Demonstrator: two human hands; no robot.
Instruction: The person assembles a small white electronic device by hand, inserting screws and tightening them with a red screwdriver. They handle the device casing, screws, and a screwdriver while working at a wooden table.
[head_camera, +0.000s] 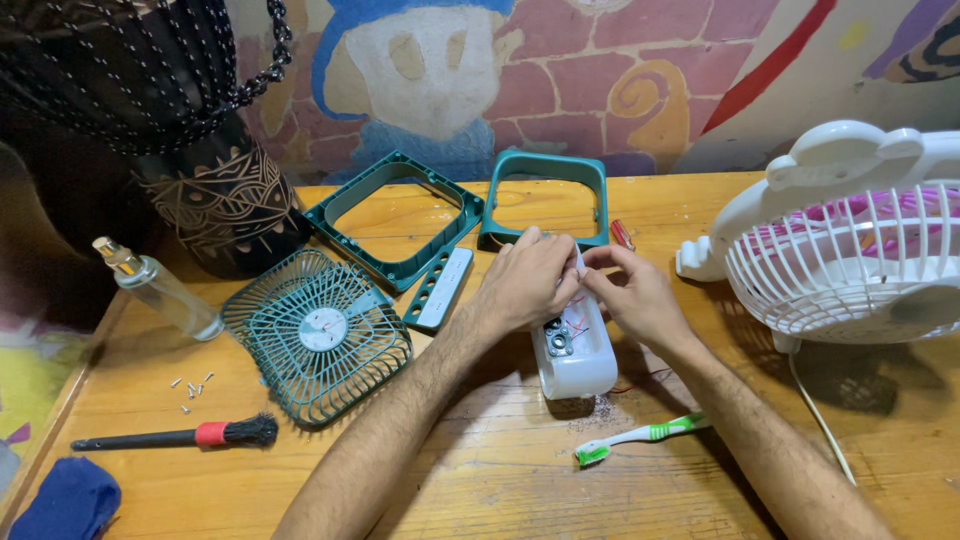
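A white plastic fan base (577, 355) lies on the wooden table (500, 480), its open end showing red wires and a small metal part. My left hand (530, 280) is closed over its far end, fingers curled on it. My right hand (632, 290) pinches a small white piece at the same end, thumb and forefinger together. The two hands touch each other above the base. A thin red wire trails out on the table to the right of the base.
Teal fan grille (315, 335), two teal frames (395, 215) (545, 195) and a grey-teal panel (440, 288) lie left and behind. Loose screws (190, 388), black brush (175, 435), glass bottle (160, 290), green toothbrush (640, 437), red-handled tool (622, 234), white fan (850, 240), blue cloth (65, 500), dark drum (200, 150).
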